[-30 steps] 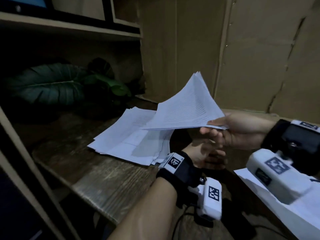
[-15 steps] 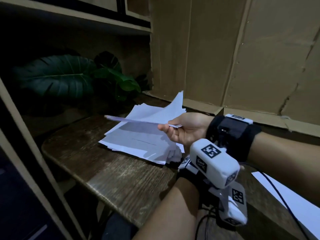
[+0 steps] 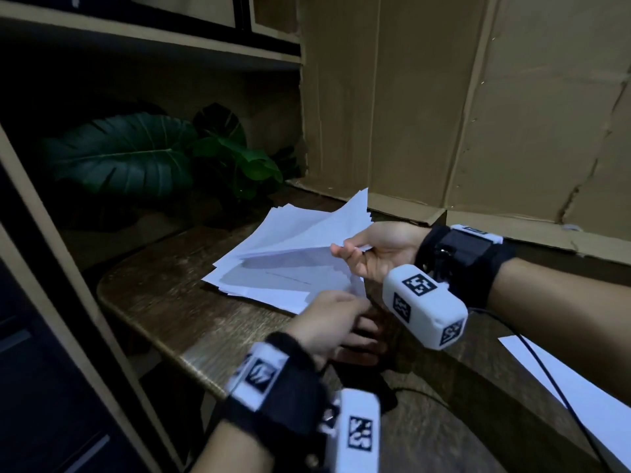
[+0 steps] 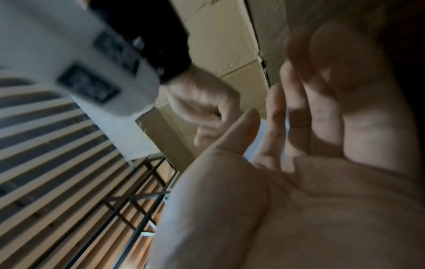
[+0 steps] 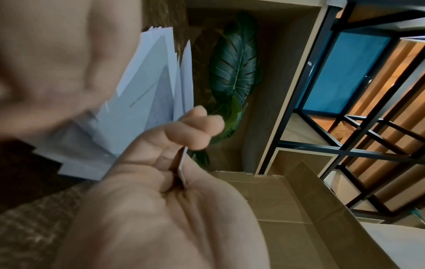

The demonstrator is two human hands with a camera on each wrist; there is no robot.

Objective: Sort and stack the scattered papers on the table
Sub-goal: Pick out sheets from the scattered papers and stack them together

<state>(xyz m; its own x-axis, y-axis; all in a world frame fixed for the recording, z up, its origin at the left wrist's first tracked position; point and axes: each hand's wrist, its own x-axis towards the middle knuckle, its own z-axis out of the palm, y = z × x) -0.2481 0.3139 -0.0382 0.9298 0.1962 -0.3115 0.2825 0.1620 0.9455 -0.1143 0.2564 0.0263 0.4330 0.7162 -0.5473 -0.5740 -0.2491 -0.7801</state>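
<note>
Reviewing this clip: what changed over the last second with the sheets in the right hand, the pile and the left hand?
The right hand carried its pinched bundle of white paper sheets from up over the near side down and across, onto the pile of white papers on the dark wooden table; it has not let go. The left hand is open at the pile's near corner. The pile and the single white sheet at right stayed put.

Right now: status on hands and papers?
Right hand pinching held sheets above the pile. Left hand open, empty, at pile's near edge. One loose sheet apart, right.
</note>
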